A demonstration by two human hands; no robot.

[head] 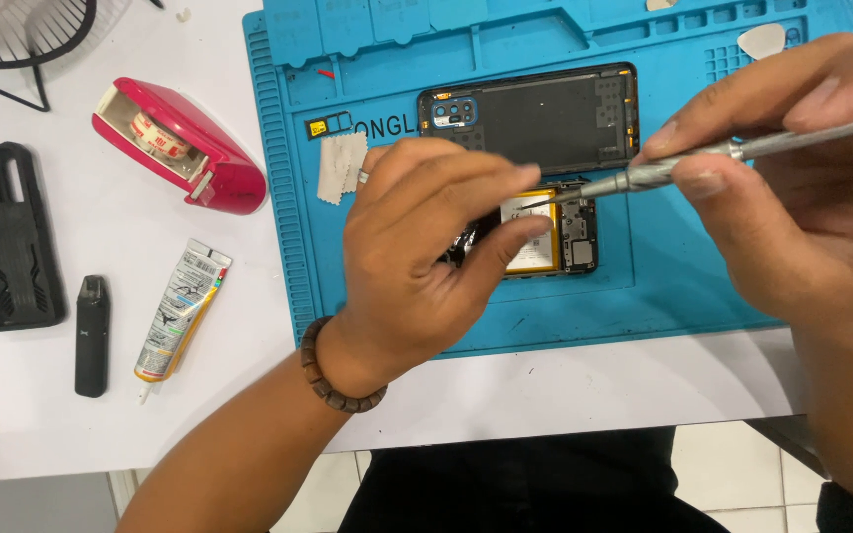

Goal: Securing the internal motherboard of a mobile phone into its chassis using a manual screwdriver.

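On blue mat (703, 266), opened phone (555, 232), left fingers (491, 247) steadying, right fingers (693, 178) pinching screwdriver (733, 153)

Two hands: the left hand (426, 247) and the right hand (792, 188). One screwdriver (703, 163), in the right hand. One opened phone (555, 232), under the left fingers; one detached back cover (545, 118), just beyond them. One blue work mat (683, 266). Left of the left hand: one tape dispenser (180, 148), one glue tube (178, 311), one black case (4, 235), one small black device (92, 336).
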